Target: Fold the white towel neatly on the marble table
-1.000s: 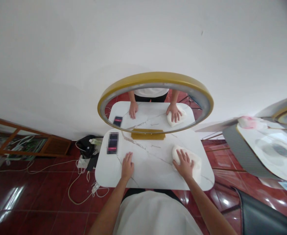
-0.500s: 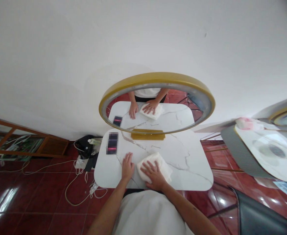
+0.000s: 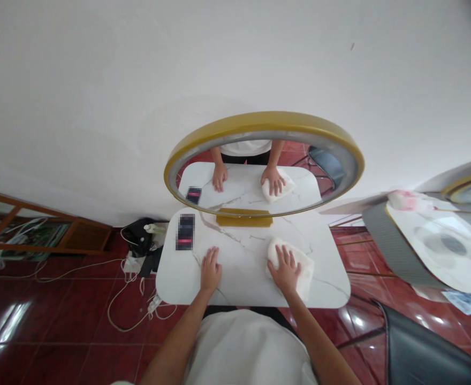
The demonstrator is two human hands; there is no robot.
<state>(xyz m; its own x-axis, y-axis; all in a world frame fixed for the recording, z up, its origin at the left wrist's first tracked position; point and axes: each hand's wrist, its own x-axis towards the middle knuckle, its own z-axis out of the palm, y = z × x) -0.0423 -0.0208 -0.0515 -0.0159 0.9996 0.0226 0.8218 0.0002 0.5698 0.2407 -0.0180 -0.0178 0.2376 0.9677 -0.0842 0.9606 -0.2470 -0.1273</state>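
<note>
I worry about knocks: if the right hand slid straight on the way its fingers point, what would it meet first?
The right hand, flat on the white cloth, would likely cross bare white marble tabletop and meet the lower rim of the round gold-framed mirror, right of its gold base; depth unclear.

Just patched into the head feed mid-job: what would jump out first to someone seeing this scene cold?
The big gold-rimmed oval mirror stands at the back of the white marble table and reflects both hands. The right hand lies flat on a white cloth at the table's front right, and the left hand rests open on bare marble left of centre. A dark flat device lies at the back-left corner.
</note>
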